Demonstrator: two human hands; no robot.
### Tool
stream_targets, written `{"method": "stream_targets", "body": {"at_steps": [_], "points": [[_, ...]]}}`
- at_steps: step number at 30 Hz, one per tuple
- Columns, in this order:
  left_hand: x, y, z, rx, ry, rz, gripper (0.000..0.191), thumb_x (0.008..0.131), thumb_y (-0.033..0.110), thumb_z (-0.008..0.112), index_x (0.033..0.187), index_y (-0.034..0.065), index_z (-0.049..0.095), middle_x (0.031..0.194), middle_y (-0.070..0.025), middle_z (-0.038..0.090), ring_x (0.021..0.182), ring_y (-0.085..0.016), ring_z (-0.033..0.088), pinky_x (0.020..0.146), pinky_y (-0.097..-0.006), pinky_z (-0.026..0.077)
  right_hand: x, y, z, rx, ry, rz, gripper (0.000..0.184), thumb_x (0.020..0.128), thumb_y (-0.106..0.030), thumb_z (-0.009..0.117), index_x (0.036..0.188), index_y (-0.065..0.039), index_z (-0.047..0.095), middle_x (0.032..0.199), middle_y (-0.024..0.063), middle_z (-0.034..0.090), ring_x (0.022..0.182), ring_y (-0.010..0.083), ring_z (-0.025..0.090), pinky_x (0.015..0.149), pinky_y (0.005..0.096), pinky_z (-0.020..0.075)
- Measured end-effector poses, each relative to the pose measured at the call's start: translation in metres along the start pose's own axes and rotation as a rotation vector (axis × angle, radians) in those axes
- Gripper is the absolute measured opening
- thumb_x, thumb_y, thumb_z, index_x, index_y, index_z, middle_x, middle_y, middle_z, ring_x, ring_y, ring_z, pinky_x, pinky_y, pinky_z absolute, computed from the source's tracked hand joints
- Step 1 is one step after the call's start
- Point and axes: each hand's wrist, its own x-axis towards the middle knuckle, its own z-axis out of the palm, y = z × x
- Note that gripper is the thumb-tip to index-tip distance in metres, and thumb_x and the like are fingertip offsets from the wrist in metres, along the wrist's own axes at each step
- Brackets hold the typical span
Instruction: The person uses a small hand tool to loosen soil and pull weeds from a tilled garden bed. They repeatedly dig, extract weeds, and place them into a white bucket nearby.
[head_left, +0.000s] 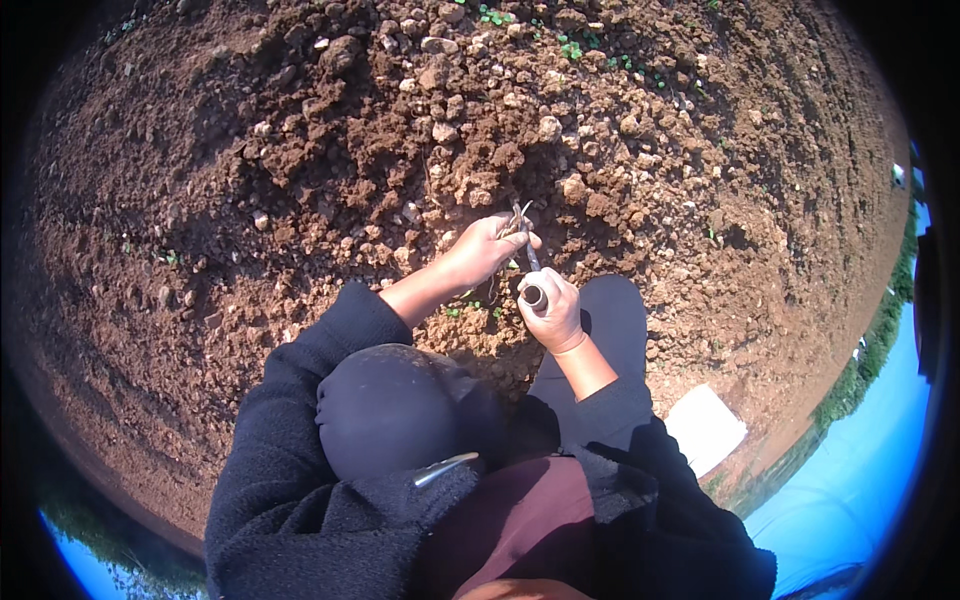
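In my left hand (486, 249) I pinch a small bundle of brownish roots or stems (514, 222), whose pale tips poke up past the fingers. My right hand (556, 313) grips a small hand tool (533, 296) by its hollow, round-ended handle. From that fist a narrow metal shaft (532, 259) runs toward my left fingers. Whether the shaft touches the bundle is hard to tell, and its working end is hidden. Both hands are just above loose, cloddy brown soil (450, 180). Thin root strands hang below the left hand.
Small green seedlings (469, 307) grow beneath my hands, and more green sprouts (571, 49) stand farther off. My dark-clad knees (409, 409) are bent close to the hands. A white container or sack (705, 429) rests on the ground at right. Furrows (832, 150) run along the right side.
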Motion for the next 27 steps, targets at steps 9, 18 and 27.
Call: {"method": "stream_targets", "body": {"at_steps": [9,18,27], "points": [[-0.026,0.021,-0.016,-0.255,0.059,0.11,0.027,0.098,0.014,0.056,0.124,0.0041,0.053,0.107,-0.0048,0.068,0.087,-0.007,0.058,0.072,-0.0203,0.045,0.034,-0.022,-0.009,-0.221,-0.108,-0.239,0.018,0.077,-0.022,0.067,0.093,-0.017,0.06,0.073,0.0048,0.049,0.059,0.0247,0.055,0.051,0.0368,0.0428],[-0.034,0.029,-0.077,-0.305,0.447,0.223,0.028,0.098,0.019,0.057,0.121,0.0031,0.052,0.109,-0.0085,0.067,0.093,-0.013,0.062,0.079,-0.0278,0.052,0.138,0.011,-0.005,-0.042,-0.064,-0.087,0.016,0.086,-0.02,0.066,0.098,-0.009,0.069,0.092,0.0083,0.065,0.088,0.0278,0.062,0.079,0.0378,0.0506],[-0.047,0.027,-0.085,-0.299,0.549,0.15,0.027,0.097,0.017,0.057,0.12,0.001,0.056,0.106,-0.0087,0.069,0.099,-0.014,0.061,0.092,-0.0296,0.045,0.205,0.061,0.068,-0.514,-0.08,-0.224,0.021,0.073,-0.02,0.076,0.09,-0.015,0.066,0.088,0.0052,0.054,0.087,0.0255,0.059,0.073,0.039,0.0512]]}}
